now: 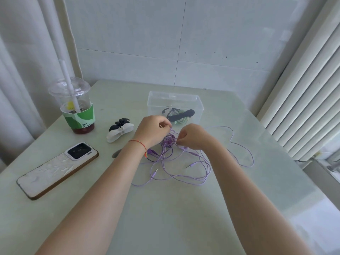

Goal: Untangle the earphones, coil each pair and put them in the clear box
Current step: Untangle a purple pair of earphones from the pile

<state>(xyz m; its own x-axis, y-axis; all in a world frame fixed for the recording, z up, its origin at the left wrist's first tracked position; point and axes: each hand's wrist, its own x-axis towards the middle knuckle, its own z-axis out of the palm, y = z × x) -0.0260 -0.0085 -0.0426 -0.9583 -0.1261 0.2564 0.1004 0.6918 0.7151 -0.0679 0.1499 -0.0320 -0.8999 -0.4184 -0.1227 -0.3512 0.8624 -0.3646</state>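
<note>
Two grips [153,130] [191,138] pinching purple earphones [168,141] between.

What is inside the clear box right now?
The clear box holds a coiled green cable and a black item across it. The left hand covers its near left corner.

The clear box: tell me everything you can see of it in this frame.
The clear box is a rectangular, open-topped container of transparent plastic, with no lid in view. It stands upright on the pale table near the far edge, just beyond the left hand and right hand, which do not touch it. Inside lie coiled green earphones and a dark, elongated object I cannot identify. The tangled purple earphones lie outside, in front of it.
</note>
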